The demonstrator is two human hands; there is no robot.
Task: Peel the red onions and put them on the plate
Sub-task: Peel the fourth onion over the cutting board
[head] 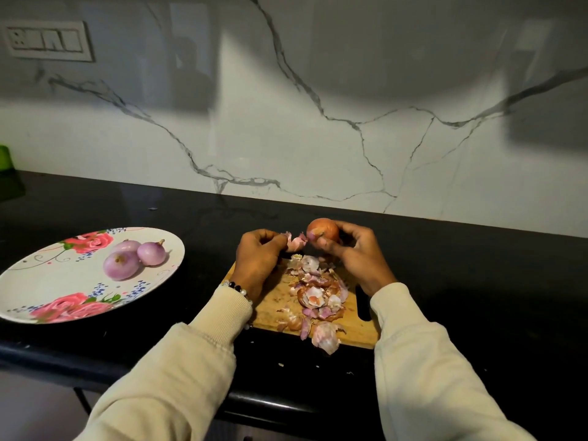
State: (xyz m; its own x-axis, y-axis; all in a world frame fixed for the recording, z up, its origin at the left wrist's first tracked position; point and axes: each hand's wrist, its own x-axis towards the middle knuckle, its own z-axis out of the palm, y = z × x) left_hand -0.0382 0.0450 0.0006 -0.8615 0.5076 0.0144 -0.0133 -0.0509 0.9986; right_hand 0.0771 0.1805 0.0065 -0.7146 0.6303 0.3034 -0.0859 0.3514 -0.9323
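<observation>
A white marble-look wall (318,138) with grey veins rises behind a glossy black surface (477,281), and a switch plate (47,41) sits high on the wall at the left. At the far left edge a green object (5,157) shows only in part.

On the surface near the front lies a wooden cutting board (359,329). A loose heap of onion skins (318,297), pink, white and brown, covers much of the board, and one larger piece hangs over its near edge.

Both hands are raised just above the far end of the board, close together but not touching. The right hand (353,253) curls its fingers and thumb around a red onion (323,230) that has most of its brownish outer skin on. The left hand (257,259) pinches a strip of skin (296,243) between thumb and fingertips; the strip reaches toward the onion, and whether it is attached there I cannot tell. Both arms wear cream sleeves, and a beaded bracelet (238,289) circles the left wrist.

Well to the left of the board rests a white plate (47,281) printed with pink roses and small blue flowers. Three peeled onions (133,257), pale purple, sit bunched together touching each other in the far right part of the plate.
</observation>
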